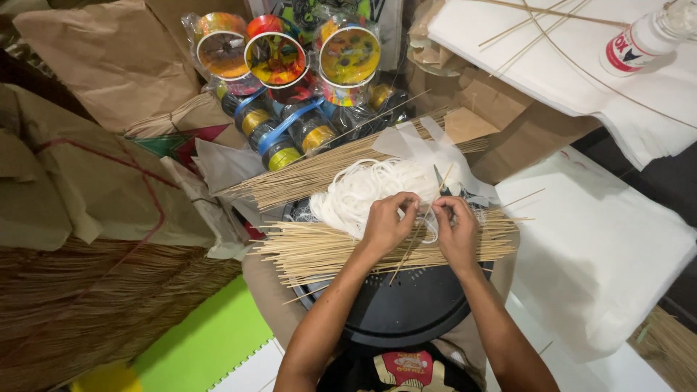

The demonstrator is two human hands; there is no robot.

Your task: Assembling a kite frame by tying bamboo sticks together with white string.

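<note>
My left hand (387,223) and my right hand (456,231) meet over a bundle of thin bamboo sticks (319,250) that lies across a round black tray (406,308). Both pinch a single thin stick (401,267) that slants down toward me, together with a bit of white string between the fingertips. A loose heap of white string (363,190) lies just beyond my hands. Small scissors (441,181) poke up behind my right hand. A second, longer sheaf of sticks (319,170) lies further back.
Colourful spools of thread in plastic wrap (290,65) stand at the back. Brown paper (109,65) piles up on the left, white paper sheets (602,247) on the right. A white glue bottle (642,40) lies top right on more white paper. Green mat (207,341) lower left.
</note>
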